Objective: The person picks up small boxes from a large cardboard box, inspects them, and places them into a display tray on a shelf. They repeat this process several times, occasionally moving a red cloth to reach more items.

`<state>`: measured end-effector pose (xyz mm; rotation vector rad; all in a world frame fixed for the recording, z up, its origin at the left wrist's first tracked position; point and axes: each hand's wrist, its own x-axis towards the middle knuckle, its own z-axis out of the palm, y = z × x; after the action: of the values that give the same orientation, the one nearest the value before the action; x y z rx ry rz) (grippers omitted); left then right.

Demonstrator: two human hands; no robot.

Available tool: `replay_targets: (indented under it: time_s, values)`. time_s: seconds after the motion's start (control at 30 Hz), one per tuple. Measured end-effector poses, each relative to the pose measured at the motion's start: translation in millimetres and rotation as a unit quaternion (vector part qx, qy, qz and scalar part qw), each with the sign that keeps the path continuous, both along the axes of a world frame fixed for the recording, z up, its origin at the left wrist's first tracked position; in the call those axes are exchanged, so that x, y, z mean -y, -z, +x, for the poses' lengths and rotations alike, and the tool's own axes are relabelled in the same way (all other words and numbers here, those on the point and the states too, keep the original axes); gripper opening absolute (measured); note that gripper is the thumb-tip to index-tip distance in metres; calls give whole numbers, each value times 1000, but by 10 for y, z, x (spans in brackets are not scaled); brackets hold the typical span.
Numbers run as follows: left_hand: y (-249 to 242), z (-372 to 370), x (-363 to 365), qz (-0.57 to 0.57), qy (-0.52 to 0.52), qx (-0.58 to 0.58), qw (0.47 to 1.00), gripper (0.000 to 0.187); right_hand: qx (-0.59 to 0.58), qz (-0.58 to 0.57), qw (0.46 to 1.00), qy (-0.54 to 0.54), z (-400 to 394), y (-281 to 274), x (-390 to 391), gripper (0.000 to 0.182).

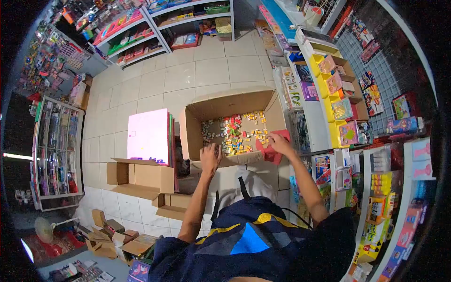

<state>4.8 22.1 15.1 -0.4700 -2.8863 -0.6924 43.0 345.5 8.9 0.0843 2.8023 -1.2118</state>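
Observation:
A large open cardboard box [191, 134] stands in front of me, with many small yellow, red, white and green packets [232, 129] scattered over its bottom. My left hand [210, 159] is at the box's near left corner, its fingers curled around something small and dark that I cannot make out. At the near right corner, my right hand [281, 144] reaches over a red, soft-looking piece [271, 154] lying across the box's edge. The right fingers are bent together near the packets; whatever they hold is too small to name.
Left of the box, a stack of pink sheets [148, 134] stands near an open, smaller carton [145, 177]. Shelves with goods [345, 94] line the right side. A glass display case [57, 150] and a fan [44, 230] are at left. Tiled floor [178, 75] stretches beyond the box.

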Motion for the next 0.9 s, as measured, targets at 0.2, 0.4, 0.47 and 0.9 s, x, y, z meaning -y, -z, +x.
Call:
replay_targets:
  time_s: [0.2, 0.4, 0.47, 0.9]
  values:
    - [73, -62, -149, -38, -77, 122, 989, 30, 200, 97, 971, -85, -872, 882, -230, 27]
    - [114, -261, -185, -30, -85, 171, 981, 35, 296, 177, 939, 1, -1437, 1944, -282, 31]
    - [113, -265, -180, -53, -87, 194, 976, 35, 319, 180, 930, 32, -1501, 2207, -190, 35]
    - [250, -418, -228, -35, -81, 165, 982, 19, 186, 165, 905, 346, -1741, 3064, 159, 30]
